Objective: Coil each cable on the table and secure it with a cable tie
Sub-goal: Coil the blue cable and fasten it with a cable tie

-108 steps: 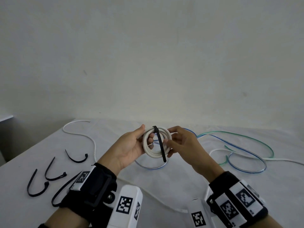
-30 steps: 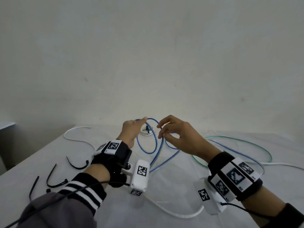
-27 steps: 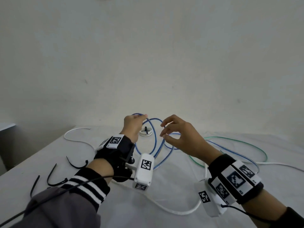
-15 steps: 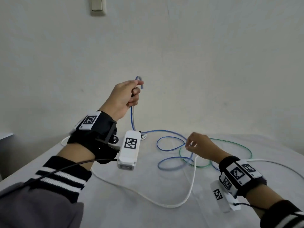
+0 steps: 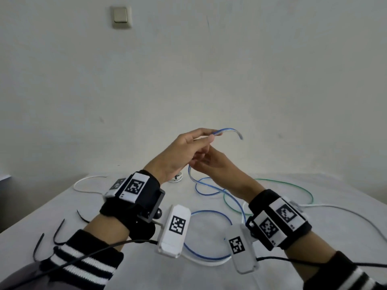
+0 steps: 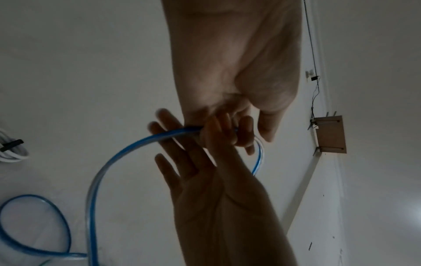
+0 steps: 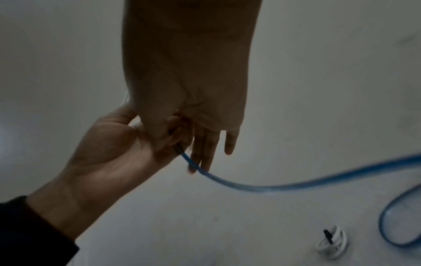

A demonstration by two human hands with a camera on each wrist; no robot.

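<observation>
The blue cable (image 5: 227,130) is pinched near its free end by the left hand (image 5: 184,151), raised above the tabletop (image 5: 129,275). Just right, beneath it, the right hand (image 5: 211,164) is spread flat, fingers straight, against the cable hanging toward the loops below.

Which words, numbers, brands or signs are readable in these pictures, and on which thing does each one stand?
None is readable.
Wrist bands and white camera units: black-and-white square code patterns only, no letters.
Small marks at a band's edge: too small to read.
Wall switch: no text visible.
</observation>
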